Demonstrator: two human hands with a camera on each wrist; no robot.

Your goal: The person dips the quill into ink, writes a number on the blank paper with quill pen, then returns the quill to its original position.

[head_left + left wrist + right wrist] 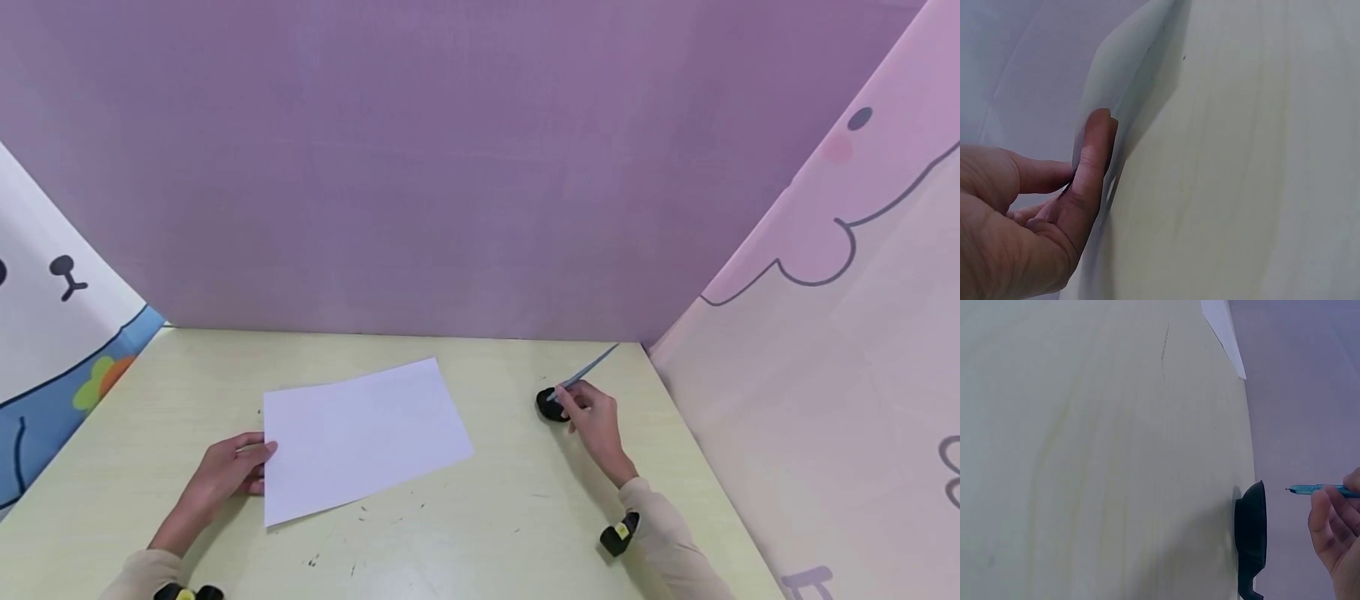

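Head view: black holder (551,406) beside pen (585,379).

back wall (420,167) purple | side panels (847,333) cartoon-printed | table (487,533) pale yellow-green

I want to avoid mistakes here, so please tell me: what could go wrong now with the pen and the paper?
1. The right hand pinches the pen only between its fingertips, tip just above the black holder; the grip may slip, or the holder may be knocked.
2. The left hand holds the paper only at its left edge, which the left wrist view shows lifted; the sheet may crease or slide on the table.
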